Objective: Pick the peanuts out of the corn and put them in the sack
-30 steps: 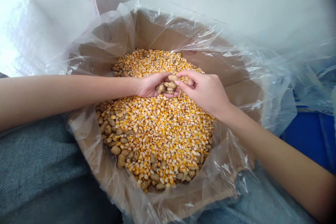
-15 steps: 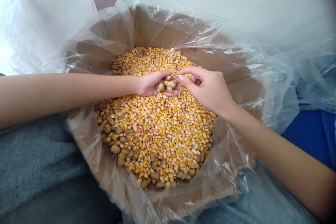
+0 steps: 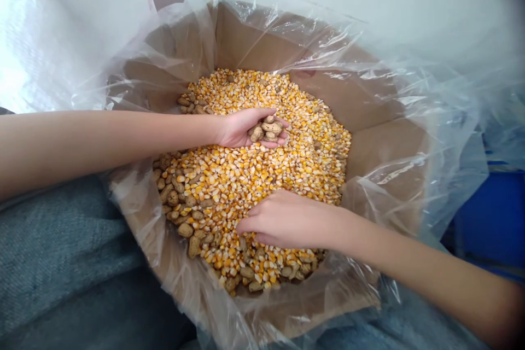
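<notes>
My left hand point(image 3: 246, 127) is cupped palm up above the corn, with several unshelled peanuts point(image 3: 270, 129) lying in its palm. Its thumb and fingers curve loosely round them. Lower down, my right hand point(image 3: 283, 220) reaches palm down over the corn kernels point(image 3: 246, 175). Its index finger and thumb point down and left with a small gap between them; the tips are partly hidden, and nothing shows in them. Close by its fingertips, peanuts lie half sunk among the kernels. More loose peanuts point(image 3: 186, 229) gather along the left and near edges of the corn.
The corn lies in a cardboard box point(image 3: 254, 38) lined with clear plastic point(image 3: 394, 175) that folds over the rim. A white woven sack point(image 3: 74, 38) stands at the upper left. Something blue point(image 3: 490, 219) is on the right. My jeans-clad legs point(image 3: 69, 262) flank the box.
My right hand has left the side of my left hand and moved down toward the near part of the corn. The left hand still holds its peanuts; the view has shifted slightly.
</notes>
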`<state>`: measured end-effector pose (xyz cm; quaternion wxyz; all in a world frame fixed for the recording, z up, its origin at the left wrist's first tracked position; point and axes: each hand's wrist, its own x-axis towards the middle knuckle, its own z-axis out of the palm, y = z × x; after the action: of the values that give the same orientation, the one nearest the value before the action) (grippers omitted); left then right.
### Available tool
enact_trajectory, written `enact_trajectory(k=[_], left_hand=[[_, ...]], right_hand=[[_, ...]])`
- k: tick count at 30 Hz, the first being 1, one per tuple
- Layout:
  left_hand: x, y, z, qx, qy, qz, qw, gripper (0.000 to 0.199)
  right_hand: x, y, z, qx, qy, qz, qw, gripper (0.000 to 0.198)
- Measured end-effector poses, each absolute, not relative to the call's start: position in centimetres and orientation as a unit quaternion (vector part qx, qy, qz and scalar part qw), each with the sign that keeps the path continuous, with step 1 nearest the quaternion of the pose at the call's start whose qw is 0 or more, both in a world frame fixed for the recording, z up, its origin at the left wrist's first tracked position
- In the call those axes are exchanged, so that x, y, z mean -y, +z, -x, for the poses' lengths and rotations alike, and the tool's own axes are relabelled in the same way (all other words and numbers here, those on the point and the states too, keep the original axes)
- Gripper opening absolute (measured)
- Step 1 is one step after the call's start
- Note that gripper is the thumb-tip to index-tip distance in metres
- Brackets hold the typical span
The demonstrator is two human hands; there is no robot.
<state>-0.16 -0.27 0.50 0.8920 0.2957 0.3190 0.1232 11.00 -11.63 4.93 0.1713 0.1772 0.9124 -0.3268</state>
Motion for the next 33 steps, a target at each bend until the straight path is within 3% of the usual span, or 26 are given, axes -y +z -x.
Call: enact_trajectory(k=[13,16,24,33], left_hand=[[0.2,0.3,0.2,-0.315,0.123,-0.298,0.893,0.036],[0.1,0.2,0.2,-0.312,0.124,-0.297,0.894,0.036],[0.3,0.6,0.3,-0.322,0.133,-0.299,0.888,0.034],[0.3,0.0,-0.1,-0.283,0.149,-0.323,0.891,0.027]], right_hand=[[12.5,4.3,-10.4,-0.944,-0.270,-0.143,0.127,0.013],[11.5,4.9,-10.7,-0.939,-0.263,-0.198,0.099,0.015],[7.4,6.2,-13.0,-0.840,-0.225,-0.483,-0.103,0.026],[5.0,6.0,-13.0,-0.834,-0.159,-0.514,-0.123,0.025]])
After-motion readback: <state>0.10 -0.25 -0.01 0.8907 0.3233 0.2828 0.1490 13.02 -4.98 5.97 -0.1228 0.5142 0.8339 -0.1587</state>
